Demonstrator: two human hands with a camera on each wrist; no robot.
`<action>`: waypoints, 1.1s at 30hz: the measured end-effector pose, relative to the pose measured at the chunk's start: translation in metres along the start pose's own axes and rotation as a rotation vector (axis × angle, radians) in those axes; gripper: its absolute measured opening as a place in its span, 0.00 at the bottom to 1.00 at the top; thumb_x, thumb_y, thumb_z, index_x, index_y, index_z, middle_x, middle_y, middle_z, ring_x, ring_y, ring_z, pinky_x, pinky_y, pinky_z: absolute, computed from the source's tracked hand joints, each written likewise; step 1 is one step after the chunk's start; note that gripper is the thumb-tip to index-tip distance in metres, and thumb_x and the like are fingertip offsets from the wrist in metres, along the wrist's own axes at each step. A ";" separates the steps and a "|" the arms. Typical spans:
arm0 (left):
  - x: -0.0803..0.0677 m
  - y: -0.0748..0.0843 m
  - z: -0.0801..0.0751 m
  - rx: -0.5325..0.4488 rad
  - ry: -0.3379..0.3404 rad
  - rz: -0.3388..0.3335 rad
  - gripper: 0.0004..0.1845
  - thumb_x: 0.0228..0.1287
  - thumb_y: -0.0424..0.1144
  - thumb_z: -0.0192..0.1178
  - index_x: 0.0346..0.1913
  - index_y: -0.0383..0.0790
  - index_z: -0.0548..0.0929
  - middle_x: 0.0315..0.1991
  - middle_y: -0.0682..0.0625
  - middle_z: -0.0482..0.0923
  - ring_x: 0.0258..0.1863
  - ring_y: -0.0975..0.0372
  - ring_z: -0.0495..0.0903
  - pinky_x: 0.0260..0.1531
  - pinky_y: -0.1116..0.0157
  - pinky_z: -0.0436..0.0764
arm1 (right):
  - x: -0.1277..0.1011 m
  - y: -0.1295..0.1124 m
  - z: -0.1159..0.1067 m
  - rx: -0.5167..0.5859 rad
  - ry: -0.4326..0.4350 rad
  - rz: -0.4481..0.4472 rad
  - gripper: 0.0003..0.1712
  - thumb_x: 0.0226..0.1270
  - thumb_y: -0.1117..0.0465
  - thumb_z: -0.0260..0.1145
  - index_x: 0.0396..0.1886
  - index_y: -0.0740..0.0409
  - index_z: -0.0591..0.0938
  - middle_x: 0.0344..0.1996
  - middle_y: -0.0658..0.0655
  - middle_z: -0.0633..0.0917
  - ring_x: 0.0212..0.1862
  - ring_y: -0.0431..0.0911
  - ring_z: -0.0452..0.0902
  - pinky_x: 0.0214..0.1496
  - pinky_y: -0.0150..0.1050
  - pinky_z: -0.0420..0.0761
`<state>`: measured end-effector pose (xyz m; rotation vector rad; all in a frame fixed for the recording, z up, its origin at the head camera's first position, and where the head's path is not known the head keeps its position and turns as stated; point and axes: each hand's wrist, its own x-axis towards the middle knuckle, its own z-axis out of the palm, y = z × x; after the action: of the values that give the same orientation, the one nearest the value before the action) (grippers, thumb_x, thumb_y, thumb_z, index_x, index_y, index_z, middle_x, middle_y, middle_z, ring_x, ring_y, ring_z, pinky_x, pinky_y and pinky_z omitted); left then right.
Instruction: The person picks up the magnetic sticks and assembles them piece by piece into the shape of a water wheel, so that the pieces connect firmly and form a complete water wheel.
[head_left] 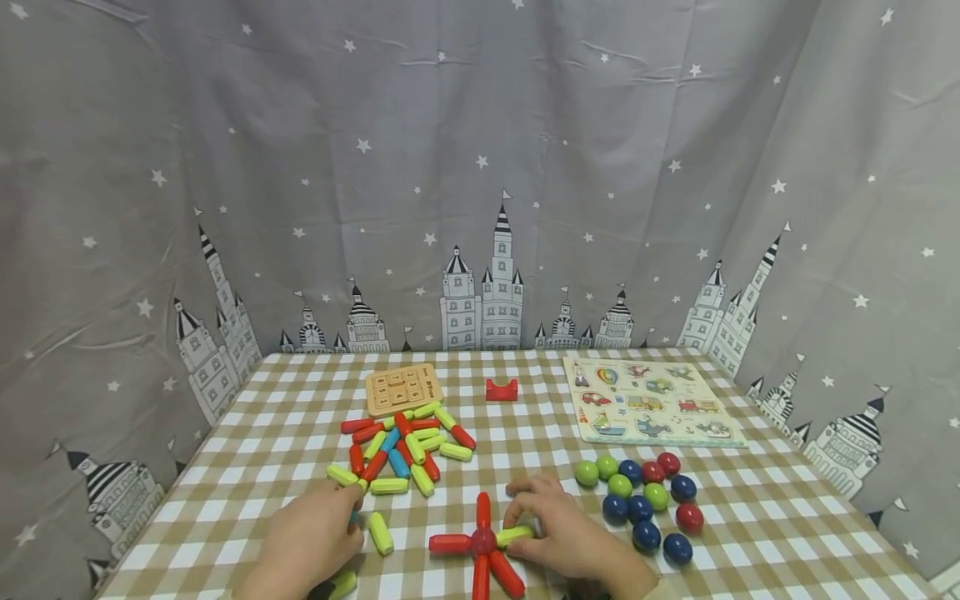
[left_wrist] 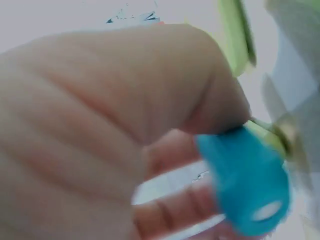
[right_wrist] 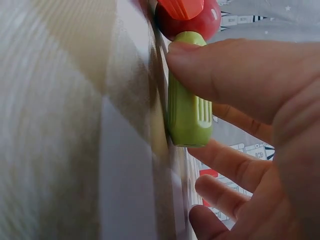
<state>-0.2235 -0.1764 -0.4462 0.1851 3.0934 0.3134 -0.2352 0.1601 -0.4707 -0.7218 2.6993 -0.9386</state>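
Head: left grip pinches blue piece, right grip lime rod, cloth showing between.

Number puzzle left of picture board; checked tablecloth beneath; grey castle-print curtain behind.

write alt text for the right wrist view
The right hand grips a yellow-green stick, its narrow end at a red ball near the top edge. A red stick partly covers the ball, and checked cloth fills the left side.
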 end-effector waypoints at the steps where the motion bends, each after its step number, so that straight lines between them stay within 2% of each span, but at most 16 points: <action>1: 0.000 0.001 -0.002 -0.010 0.012 -0.007 0.11 0.53 0.39 0.70 0.39 0.45 0.83 0.28 0.51 0.71 0.24 0.59 0.70 0.22 0.61 0.70 | 0.000 0.000 0.000 -0.001 -0.002 -0.002 0.08 0.63 0.47 0.75 0.36 0.31 0.81 0.66 0.49 0.76 0.70 0.54 0.65 0.69 0.61 0.71; 4: 0.002 0.006 -0.005 -0.139 0.045 0.023 0.11 0.58 0.41 0.71 0.43 0.44 0.84 0.30 0.52 0.73 0.26 0.61 0.71 0.25 0.62 0.73 | 0.000 0.000 -0.001 -0.002 -0.006 -0.012 0.08 0.63 0.47 0.74 0.36 0.31 0.81 0.66 0.50 0.77 0.70 0.55 0.66 0.69 0.62 0.70; 6: 0.003 0.009 -0.004 -0.273 0.029 0.107 0.12 0.62 0.43 0.71 0.46 0.44 0.85 0.33 0.54 0.74 0.29 0.63 0.73 0.27 0.65 0.75 | -0.001 0.000 -0.001 -0.005 -0.003 -0.017 0.08 0.63 0.47 0.75 0.36 0.31 0.81 0.66 0.50 0.77 0.70 0.55 0.66 0.69 0.63 0.70; 8: 0.004 0.012 -0.001 -0.400 -0.035 0.229 0.12 0.65 0.44 0.71 0.48 0.45 0.85 0.35 0.56 0.77 0.31 0.66 0.74 0.30 0.67 0.77 | -0.001 0.001 -0.002 -0.010 0.002 -0.025 0.09 0.62 0.47 0.75 0.36 0.31 0.81 0.66 0.50 0.77 0.70 0.55 0.66 0.69 0.63 0.70; 10: 0.005 0.013 0.005 -0.478 -0.142 0.337 0.13 0.67 0.45 0.70 0.50 0.45 0.86 0.37 0.58 0.79 0.32 0.69 0.76 0.32 0.69 0.78 | -0.002 0.003 -0.002 -0.013 0.003 -0.022 0.09 0.62 0.48 0.75 0.36 0.31 0.81 0.66 0.49 0.77 0.70 0.54 0.66 0.69 0.63 0.70; 11: 0.005 0.013 0.007 -0.491 -0.189 0.380 0.13 0.68 0.46 0.69 0.51 0.45 0.86 0.38 0.59 0.80 0.33 0.69 0.76 0.33 0.69 0.79 | -0.002 0.004 -0.003 -0.015 0.002 -0.024 0.09 0.63 0.48 0.75 0.35 0.30 0.82 0.66 0.49 0.77 0.70 0.54 0.66 0.69 0.62 0.69; 13: 0.007 0.012 0.012 -0.459 -0.228 0.446 0.14 0.68 0.46 0.69 0.53 0.46 0.86 0.40 0.61 0.82 0.35 0.71 0.76 0.36 0.68 0.80 | -0.002 0.005 -0.004 -0.014 -0.003 -0.019 0.09 0.63 0.49 0.75 0.35 0.29 0.82 0.66 0.48 0.77 0.70 0.53 0.65 0.70 0.62 0.69; 16: 0.009 0.012 0.016 -0.362 -0.202 0.483 0.14 0.66 0.40 0.71 0.53 0.46 0.86 0.42 0.61 0.83 0.38 0.71 0.77 0.42 0.64 0.82 | -0.002 0.006 -0.005 -0.009 -0.016 -0.014 0.09 0.63 0.49 0.76 0.35 0.28 0.83 0.65 0.46 0.77 0.68 0.51 0.66 0.69 0.61 0.70; 18: 0.009 0.013 0.017 -0.339 -0.177 0.487 0.14 0.63 0.36 0.72 0.51 0.47 0.86 0.43 0.62 0.83 0.41 0.71 0.78 0.44 0.62 0.83 | -0.002 0.006 -0.005 -0.004 -0.020 -0.026 0.09 0.63 0.49 0.76 0.36 0.28 0.83 0.64 0.46 0.77 0.67 0.50 0.67 0.69 0.59 0.71; 22: 0.008 0.020 0.020 -0.436 -0.237 0.502 0.12 0.63 0.35 0.72 0.48 0.51 0.85 0.41 0.66 0.83 0.41 0.73 0.80 0.44 0.65 0.83 | -0.001 0.006 -0.005 0.007 -0.026 -0.066 0.07 0.63 0.48 0.75 0.38 0.29 0.84 0.63 0.46 0.79 0.66 0.48 0.68 0.68 0.53 0.71; 26: 0.007 0.028 0.023 -0.518 -0.320 0.522 0.11 0.66 0.38 0.71 0.49 0.52 0.85 0.42 0.67 0.83 0.41 0.75 0.79 0.44 0.69 0.82 | 0.000 0.005 -0.002 0.008 -0.026 -0.105 0.07 0.63 0.46 0.74 0.39 0.28 0.85 0.60 0.43 0.80 0.64 0.45 0.68 0.67 0.50 0.71; 29: 0.006 0.032 0.024 -0.508 -0.330 0.542 0.11 0.67 0.39 0.70 0.50 0.52 0.85 0.43 0.68 0.83 0.41 0.75 0.78 0.45 0.70 0.81 | 0.002 0.004 0.000 0.026 -0.030 -0.131 0.07 0.63 0.45 0.74 0.41 0.29 0.85 0.57 0.40 0.80 0.63 0.42 0.68 0.65 0.47 0.70; 33: 0.004 0.036 0.024 -0.448 -0.301 0.587 0.12 0.67 0.40 0.70 0.51 0.53 0.86 0.43 0.69 0.82 0.42 0.76 0.78 0.46 0.69 0.81 | 0.003 0.004 0.002 0.067 -0.045 -0.141 0.08 0.64 0.46 0.74 0.42 0.30 0.86 0.50 0.36 0.81 0.57 0.37 0.69 0.60 0.39 0.70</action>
<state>-0.2223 -0.1364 -0.4628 1.0109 2.5229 0.8782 -0.2388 0.1598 -0.4746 -0.9184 2.5924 -1.0260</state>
